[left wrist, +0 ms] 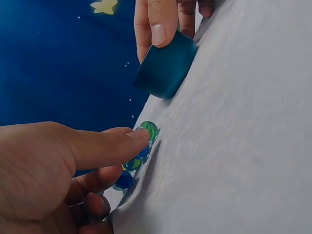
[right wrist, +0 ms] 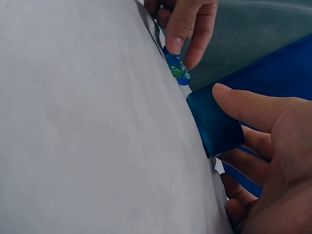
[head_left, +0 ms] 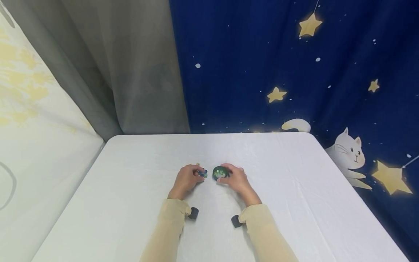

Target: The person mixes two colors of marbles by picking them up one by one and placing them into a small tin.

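Note:
My left hand (head_left: 186, 179) holds a small cluster of blue and green glass marbles (head_left: 203, 173) between thumb and fingers, low over the white table. Seen from the left wrist, the thumb lies across the top marble and several more marbles (left wrist: 124, 180) show below it. Just to the right, my right hand (head_left: 238, 179) grips a small round teal container (right wrist: 214, 122), thumb on one side and fingers on the other. From the head, the container's top looks green with shiny, pale patches. A narrow gap separates the marbles from the container.
The white-covered table (head_left: 278, 156) spreads out around both hands. Behind it hang a grey curtain (head_left: 147, 72) and a dark blue curtain (head_left: 235, 72) with stars and a cat. A black wrist device (head_left: 193, 213) sits at the left cuff, another (head_left: 236, 221) at the right.

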Tool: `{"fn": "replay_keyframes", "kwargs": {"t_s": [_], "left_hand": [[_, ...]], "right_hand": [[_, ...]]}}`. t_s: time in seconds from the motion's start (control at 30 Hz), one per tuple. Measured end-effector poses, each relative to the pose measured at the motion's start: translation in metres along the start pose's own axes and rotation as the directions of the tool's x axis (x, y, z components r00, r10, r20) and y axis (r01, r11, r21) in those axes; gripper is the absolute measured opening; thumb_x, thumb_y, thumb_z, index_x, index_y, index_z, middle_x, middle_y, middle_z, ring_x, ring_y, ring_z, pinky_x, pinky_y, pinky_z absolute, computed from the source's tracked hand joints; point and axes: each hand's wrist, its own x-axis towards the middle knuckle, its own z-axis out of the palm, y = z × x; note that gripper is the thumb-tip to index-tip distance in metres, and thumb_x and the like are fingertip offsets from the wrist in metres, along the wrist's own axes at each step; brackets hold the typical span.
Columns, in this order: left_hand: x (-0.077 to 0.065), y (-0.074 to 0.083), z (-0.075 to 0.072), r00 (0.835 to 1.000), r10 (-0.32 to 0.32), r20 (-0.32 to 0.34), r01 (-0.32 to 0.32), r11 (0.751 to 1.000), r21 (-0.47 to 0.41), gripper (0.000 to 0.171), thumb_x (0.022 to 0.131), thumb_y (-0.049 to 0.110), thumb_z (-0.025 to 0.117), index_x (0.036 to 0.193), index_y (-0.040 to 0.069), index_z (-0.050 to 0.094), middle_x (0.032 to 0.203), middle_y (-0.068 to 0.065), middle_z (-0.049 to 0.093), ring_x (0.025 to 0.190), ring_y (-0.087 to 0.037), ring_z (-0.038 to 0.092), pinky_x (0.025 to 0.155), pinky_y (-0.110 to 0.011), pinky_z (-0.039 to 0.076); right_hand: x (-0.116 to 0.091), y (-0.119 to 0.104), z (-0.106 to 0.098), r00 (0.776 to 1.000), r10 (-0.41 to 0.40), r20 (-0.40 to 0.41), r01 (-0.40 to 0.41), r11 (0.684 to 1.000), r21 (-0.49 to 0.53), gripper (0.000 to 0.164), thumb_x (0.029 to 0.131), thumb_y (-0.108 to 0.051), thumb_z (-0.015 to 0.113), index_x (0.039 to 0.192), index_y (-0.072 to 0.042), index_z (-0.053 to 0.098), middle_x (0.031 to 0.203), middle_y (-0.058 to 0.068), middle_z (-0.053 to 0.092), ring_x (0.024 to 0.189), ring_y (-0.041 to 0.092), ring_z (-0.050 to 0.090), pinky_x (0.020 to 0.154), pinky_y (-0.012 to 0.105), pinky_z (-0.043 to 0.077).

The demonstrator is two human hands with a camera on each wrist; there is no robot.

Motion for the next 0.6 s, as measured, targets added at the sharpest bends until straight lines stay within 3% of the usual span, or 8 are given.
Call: {"fn": "replay_keyframes", "kwargs": {"t_s": [0.6], "left_hand": [[-0.0046, -0.0002, 0.0018, 0.999, 0.004, -0.034, -0.002, 0.998, 0.057, 0.019, 0.077, 0.011, 0.08, 0.095, 0.019, 0.076, 0.079, 0.003, 0.056, 0.077, -0.016, 0.052, 0.075, -0.037, 0.044]], "right_hand": [[-0.0019, 0.0002, -0.0007, 1.0, 0.006, 0.008, -0.006, 1.0, 0.008, 0.058, 0.073, -0.021, 0.085, 0.127, -0.017, 0.063, 0.127, 0.012, 0.062, 0.124, 0.036, 0.05, 0.103, 0.057, 0.032]]}}
